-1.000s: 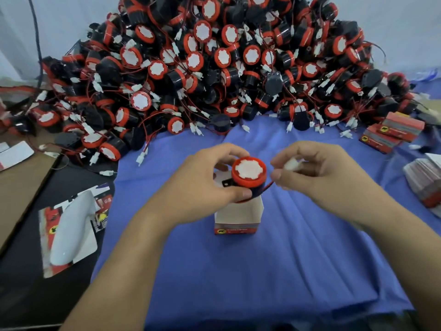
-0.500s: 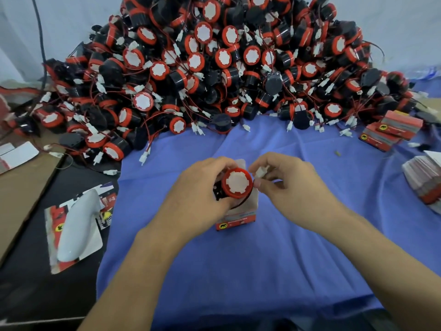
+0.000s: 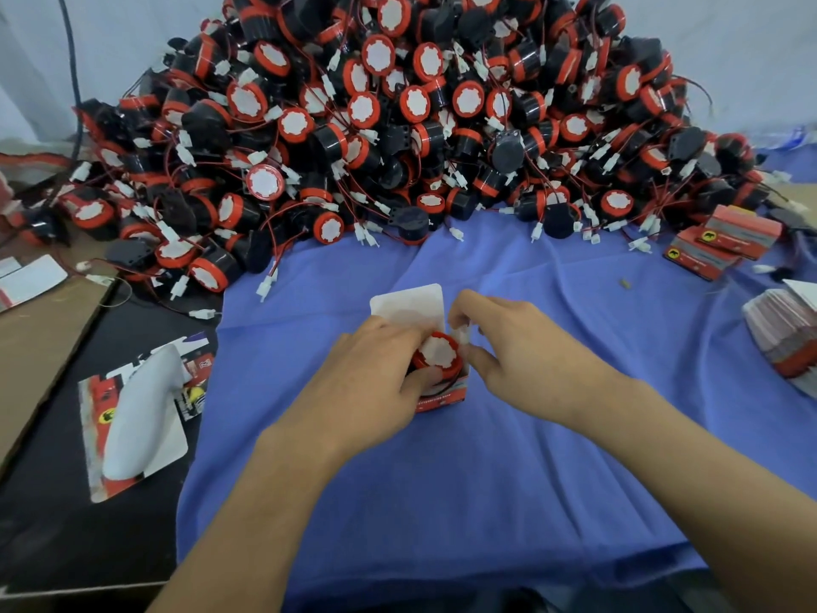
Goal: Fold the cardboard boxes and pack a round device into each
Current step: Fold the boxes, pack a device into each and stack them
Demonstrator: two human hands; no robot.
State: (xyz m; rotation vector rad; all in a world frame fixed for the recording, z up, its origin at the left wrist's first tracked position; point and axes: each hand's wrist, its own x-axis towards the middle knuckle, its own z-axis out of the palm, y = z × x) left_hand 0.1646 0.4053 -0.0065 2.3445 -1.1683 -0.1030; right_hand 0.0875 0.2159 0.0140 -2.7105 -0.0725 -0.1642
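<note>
A small folded cardboard box with a red band stands on the blue cloth, its white lid flap tilted open toward the back. A round device with a red rim and a white face sits in the box's mouth. My left hand grips the device and the box from the left, thumb against the rim. From the right, my right hand pinches the white plug on the device's wire at the box's edge. A big heap of round devices fills the back.
Two closed red boxes lie at the far right, and a stack of flat unfolded boxes sits at the right edge. A white bottle-like object on flat cards rests at the left on the black table. Brown cardboard lies further left.
The device has gone from above the box down into its opening. Both hands moved lower and closer together, and the right hand brought the plug to the box's edge.
</note>
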